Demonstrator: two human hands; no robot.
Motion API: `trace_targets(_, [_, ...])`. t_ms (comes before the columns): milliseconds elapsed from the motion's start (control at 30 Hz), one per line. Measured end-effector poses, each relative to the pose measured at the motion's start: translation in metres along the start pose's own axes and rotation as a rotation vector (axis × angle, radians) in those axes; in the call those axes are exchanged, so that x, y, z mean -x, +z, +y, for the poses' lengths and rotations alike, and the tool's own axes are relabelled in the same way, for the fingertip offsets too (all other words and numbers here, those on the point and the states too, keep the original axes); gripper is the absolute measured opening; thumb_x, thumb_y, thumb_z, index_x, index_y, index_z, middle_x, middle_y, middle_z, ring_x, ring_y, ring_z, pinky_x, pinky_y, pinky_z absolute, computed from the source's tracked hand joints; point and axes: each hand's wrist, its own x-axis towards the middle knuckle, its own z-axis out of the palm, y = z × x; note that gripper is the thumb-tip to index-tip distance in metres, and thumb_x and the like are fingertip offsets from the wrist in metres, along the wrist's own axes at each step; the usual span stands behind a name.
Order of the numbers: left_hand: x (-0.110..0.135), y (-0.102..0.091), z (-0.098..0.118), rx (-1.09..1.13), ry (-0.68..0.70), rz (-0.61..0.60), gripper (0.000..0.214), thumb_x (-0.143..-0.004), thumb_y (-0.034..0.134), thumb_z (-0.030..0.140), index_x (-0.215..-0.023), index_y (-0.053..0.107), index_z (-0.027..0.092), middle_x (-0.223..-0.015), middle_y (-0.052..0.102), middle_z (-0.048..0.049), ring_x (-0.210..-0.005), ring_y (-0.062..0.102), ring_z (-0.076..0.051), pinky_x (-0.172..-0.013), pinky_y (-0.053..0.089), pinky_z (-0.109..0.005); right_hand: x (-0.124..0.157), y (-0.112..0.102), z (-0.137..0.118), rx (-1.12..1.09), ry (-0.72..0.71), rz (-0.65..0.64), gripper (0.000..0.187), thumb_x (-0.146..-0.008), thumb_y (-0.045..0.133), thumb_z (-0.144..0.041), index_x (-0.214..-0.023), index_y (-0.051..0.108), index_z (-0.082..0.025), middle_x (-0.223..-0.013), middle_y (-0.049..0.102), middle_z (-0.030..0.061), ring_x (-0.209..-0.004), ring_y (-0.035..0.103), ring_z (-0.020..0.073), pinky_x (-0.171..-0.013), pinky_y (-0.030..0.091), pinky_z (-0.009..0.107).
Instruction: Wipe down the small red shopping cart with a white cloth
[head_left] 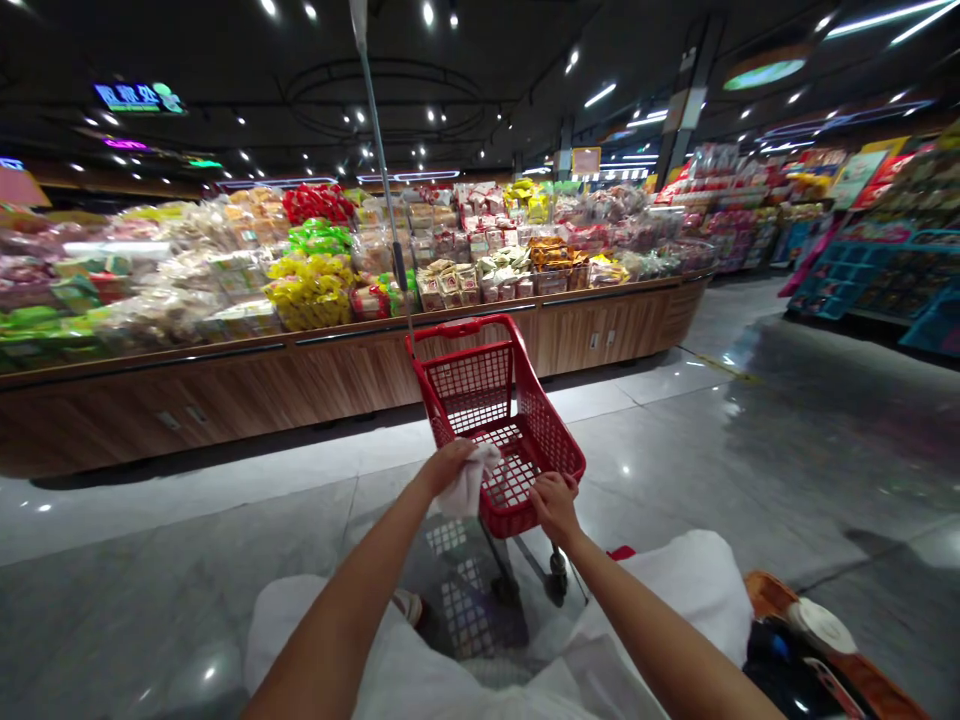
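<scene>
My left hand (448,468) holds a crumpled white cloth (469,482) just above the near left edge of a small red plastic shopping cart (491,425). My right hand (555,506) is curled over the cart's near right rim. The cart's mesh basket holds nothing that I can see. It rolls on small dark wheels over the floor, ahead of my white-clad lap.
A long wood-fronted display counter (172,415) piled with packaged snacks runs ahead on the left. A thin metal pole (382,170) rises from the cart. Blue shelving (870,270) stands at the right. An orange-edged bag (832,650) sits low at the right.
</scene>
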Motion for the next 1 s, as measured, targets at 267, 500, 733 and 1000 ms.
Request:
trace_targets(267, [-0.031, 0.003, 0.003, -0.111, -0.070, 0.070, 0.023, -0.091, 0.047, 0.024, -0.103, 0.065, 0.015, -0.103, 0.066, -0.0088, -0.101, 0.055, -0.022, -0.097, 0.040, -0.039, -0.019, -0.031, 0.024, 0.144, 0.017, -0.146, 0.034, -0.092, 0.039, -0.028, -0.068, 0.062, -0.023, -0.081, 0.068, 0.0009, -0.099, 0.054, 0.0209, -0.105, 0.016, 0.047])
trace_targets(500, [-0.001, 0.031, 0.044, -0.260, 0.136, 0.098, 0.036, -0.087, 0.057, 0.034, -0.122, 0.054, 0.026, -0.123, 0.054, -0.0088, -0.118, 0.042, -0.026, -0.105, 0.028, -0.049, -0.015, -0.013, -0.044, 0.303, 0.086, -0.313, 0.036, -0.099, 0.028, -0.038, -0.104, 0.061, -0.022, -0.093, 0.070, 0.0074, -0.080, 0.065, 0.0203, -0.072, 0.042, 0.030])
trace_targets(733, [0.003, -0.030, -0.013, -0.378, 0.203, -0.142, 0.026, -0.086, 0.062, 0.035, -0.110, 0.061, 0.025, -0.096, 0.062, -0.0052, -0.090, 0.056, -0.020, -0.080, 0.042, -0.031, -0.007, -0.029, -0.034, 0.435, 0.033, -0.397, 0.031, -0.099, 0.031, -0.037, -0.101, 0.059, -0.024, -0.086, 0.072, 0.0058, -0.076, 0.067, 0.0184, -0.062, 0.041, 0.024])
trace_targets(1000, [-0.006, 0.021, 0.061, -0.366, 0.074, -0.061, 0.030, -0.085, 0.063, 0.036, -0.109, 0.056, 0.021, -0.100, 0.062, -0.0072, -0.092, 0.058, -0.021, -0.077, 0.044, -0.031, -0.030, -0.027, -0.035, 0.476, -0.030, -0.446, 0.026, -0.096, 0.038, -0.032, -0.109, 0.058, -0.023, -0.090, 0.072, 0.0071, -0.078, 0.068, 0.0205, -0.065, 0.044, 0.026])
